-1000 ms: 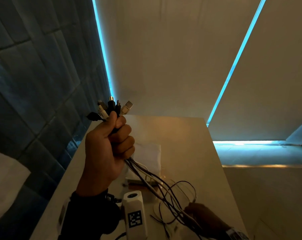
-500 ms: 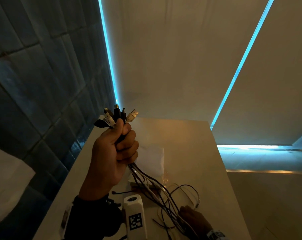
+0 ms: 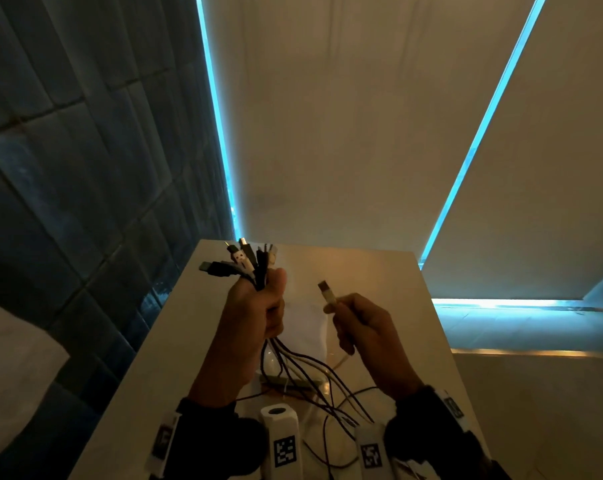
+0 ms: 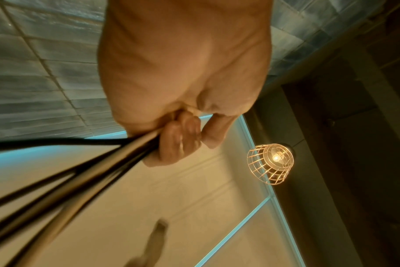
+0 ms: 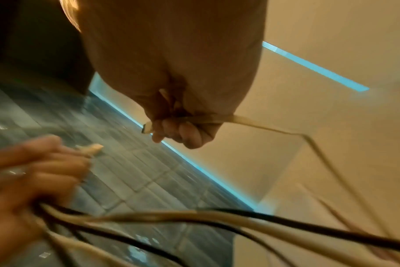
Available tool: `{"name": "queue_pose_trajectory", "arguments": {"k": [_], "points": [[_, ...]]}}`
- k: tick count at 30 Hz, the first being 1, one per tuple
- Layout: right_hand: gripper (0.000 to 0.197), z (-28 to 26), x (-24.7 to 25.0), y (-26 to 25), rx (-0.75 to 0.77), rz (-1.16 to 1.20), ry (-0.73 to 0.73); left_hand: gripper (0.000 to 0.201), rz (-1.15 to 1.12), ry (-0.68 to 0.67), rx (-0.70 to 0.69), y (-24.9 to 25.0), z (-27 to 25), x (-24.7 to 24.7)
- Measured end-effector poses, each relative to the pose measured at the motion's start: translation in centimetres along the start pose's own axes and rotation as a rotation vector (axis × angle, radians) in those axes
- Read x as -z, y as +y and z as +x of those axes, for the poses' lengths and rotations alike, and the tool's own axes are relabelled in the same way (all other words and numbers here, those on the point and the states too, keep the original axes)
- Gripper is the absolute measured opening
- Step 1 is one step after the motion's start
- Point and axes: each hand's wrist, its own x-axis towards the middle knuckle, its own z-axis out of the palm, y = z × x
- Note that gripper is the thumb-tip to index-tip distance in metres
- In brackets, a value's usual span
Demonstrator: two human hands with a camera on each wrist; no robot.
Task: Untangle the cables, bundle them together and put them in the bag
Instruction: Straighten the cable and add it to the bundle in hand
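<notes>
Above a pale table (image 3: 379,271), the left hand (image 3: 255,317) is fisted tight round a bunch of cables (image 3: 251,268) — black and white plugs fanning out above the thumb, cords trailing down to the tabletop. Beside it, the right hand (image 3: 362,327) curls round a single white cable (image 3: 327,292), its metal-tipped plug pointing up — apart from the bunch.

Between my left hand (image 3: 255,317) and my right hand (image 3: 362,327) there is a free gap. Below them, loose cables (image 3: 314,379) hang across the table (image 3: 379,271); the tiled wall (image 3: 85,168) stands at left.
</notes>
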Motion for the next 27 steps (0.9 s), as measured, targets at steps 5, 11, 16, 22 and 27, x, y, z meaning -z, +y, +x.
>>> {"name": "queue_pose_trajectory", "arguments": {"k": [5,11,16,22,27], "points": [[0.024,-0.1,-2.2,-4.2,0.077,0.149,-0.075,0.028,0.157,-0.06,-0.031,-0.6,-0.5,-1.4],[0.029,-0.4,-2.4,-4.2,0.074,0.093,-0.152,0.046,0.093,0.077,-0.115,-0.3,-0.4,-1.0],[0.028,-0.6,-2.7,-4.6,0.142,0.093,-0.132,0.031,0.131,0.0,-0.145,-0.3,-0.6,-1.7],[0.03,0.2,-2.7,-4.1,0.145,-0.011,-0.173,0.038,0.175,0.07,-0.138,-0.7,-0.2,-1.7],[0.032,0.3,-2.6,-3.3,0.144,-0.059,-0.192,0.042,0.152,0.051,-0.174,-1.1,0.4,-1.5]]}}
